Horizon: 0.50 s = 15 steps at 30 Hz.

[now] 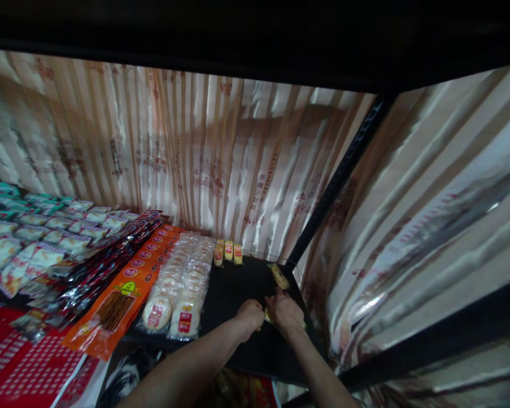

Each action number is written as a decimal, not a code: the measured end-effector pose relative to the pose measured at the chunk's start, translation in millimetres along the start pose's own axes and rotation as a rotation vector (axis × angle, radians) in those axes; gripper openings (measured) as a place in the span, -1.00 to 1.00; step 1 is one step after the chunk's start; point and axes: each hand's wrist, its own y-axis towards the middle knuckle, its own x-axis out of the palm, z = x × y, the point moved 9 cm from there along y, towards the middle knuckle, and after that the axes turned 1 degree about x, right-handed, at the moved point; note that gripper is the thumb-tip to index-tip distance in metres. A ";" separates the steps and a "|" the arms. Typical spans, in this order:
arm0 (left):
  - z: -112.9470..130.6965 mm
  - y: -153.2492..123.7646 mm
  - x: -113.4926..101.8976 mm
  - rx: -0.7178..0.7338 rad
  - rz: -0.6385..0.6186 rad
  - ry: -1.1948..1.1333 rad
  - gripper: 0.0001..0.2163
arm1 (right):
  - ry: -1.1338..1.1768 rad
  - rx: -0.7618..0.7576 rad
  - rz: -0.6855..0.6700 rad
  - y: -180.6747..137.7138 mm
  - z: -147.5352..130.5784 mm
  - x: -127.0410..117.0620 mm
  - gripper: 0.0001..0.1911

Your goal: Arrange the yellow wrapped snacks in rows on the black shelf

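Note:
My left hand (250, 316) is closed above the black shelf board (233, 286), its fingers curled in; whatever it may hold is hidden. Just right of it, my right hand (286, 311) is closed over a small yellow snack packet (267, 316), which peeks out beside the fingers and is mostly covered. Beyond my right fingertips, another yellow snack packet (279, 276) lies at a slant near the shelf's back right corner. Three small yellow packets with red labels (228, 250) stand in a row at the back edge.
Left of the board lie clear-wrapped round white crackers (182, 289), orange snack packs (131, 277), dark red packs (97, 266) and many white packets (34, 249). A red basket (21, 362) sits front left. A black post (340, 175) and a striped curtain (221, 153) border the shelf.

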 end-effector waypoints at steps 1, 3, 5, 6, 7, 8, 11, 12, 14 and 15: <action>-2.1 0.7 1.9 -0.010 0.001 -0.012 -0.75 | -0.024 -0.011 -0.001 1.2 -2.1 1.9 -0.62; -6.1 3.4 3.7 -0.025 0.009 -0.036 -0.77 | -0.061 -0.016 -0.022 2.9 -7.4 5.8 -0.63; -8.9 7.2 3.9 -0.033 0.017 -0.065 -0.80 | -0.056 -0.027 -0.059 2.9 -16.0 9.2 -0.62; -9.7 9.4 3.7 -0.035 0.019 -0.083 -0.82 | -0.043 -0.034 -0.077 2.5 -21.0 10.5 -0.62; -10.3 11.6 3.1 -0.035 0.021 -0.101 -0.83 | -0.027 -0.041 -0.092 1.8 -26.1 11.6 -0.61; -10.8 13.9 2.1 -0.035 0.023 -0.119 -0.82 | -0.009 -0.048 -0.100 1.1 -31.1 12.4 -0.61; -13.8 20.5 -4.8 -0.039 0.046 -0.171 -0.79 | 0.045 -0.073 -0.105 -0.2 -43.9 16.1 -0.64; -15.4 22.6 -8.4 -0.041 0.061 -0.187 -0.79 | 0.066 -0.082 -0.103 -0.2 -47.2 18.1 -0.64; -19.3 26.5 -15.9 -0.045 0.093 -0.213 -0.78 | 0.109 -0.096 -0.093 0.3 -52.5 22.7 -0.63; -21.4 28.3 -19.3 -0.047 0.107 -0.225 -0.77 | 0.130 -0.099 -0.084 0.9 -54.3 24.9 -0.61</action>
